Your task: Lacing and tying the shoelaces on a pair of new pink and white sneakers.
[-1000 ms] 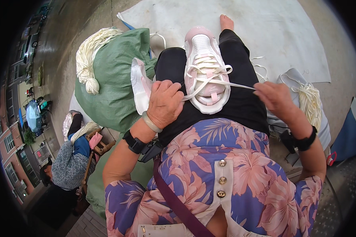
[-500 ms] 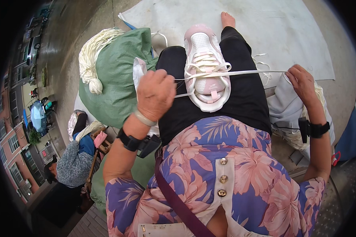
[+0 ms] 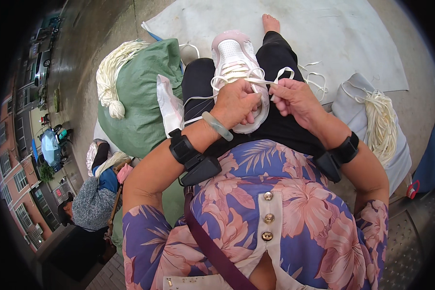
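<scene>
A white and pink sneaker (image 3: pixel 232 50) lies on my lap between my thighs, toe pointing away from me. Cream shoelace (image 3: pixel 237 72) criss-crosses its upper part. Over the shoe's opening my left hand (image 3: pixel 238 102) is curled shut, with lace at its fingers and a strand trailing off to the left. Just right of the shoe, my right hand (image 3: pixel 296 100) pinches a lace end between thumb and fingers, and a loop of it stands above. The two hands are close together, a short stretch of lace spanning between them. My left hand hides part of the shoe's collar.
A green sack (image 3: pixel 142 92) with a bundle of cream laces (image 3: pixel 116 77) sits at left. At right, another lace bundle (image 3: pixel 379 125) hangs over a grey cloth bag (image 3: pixel 355 104). A pale sheet (image 3: pixel 343 38) covers the ground ahead. Another person (image 3: pixel 92 203) sits at far left.
My hands were wide apart with the lace pulled taut across the shoe. Both have come inward to the shoe's opening, and the lace between them is now slack and looped.
</scene>
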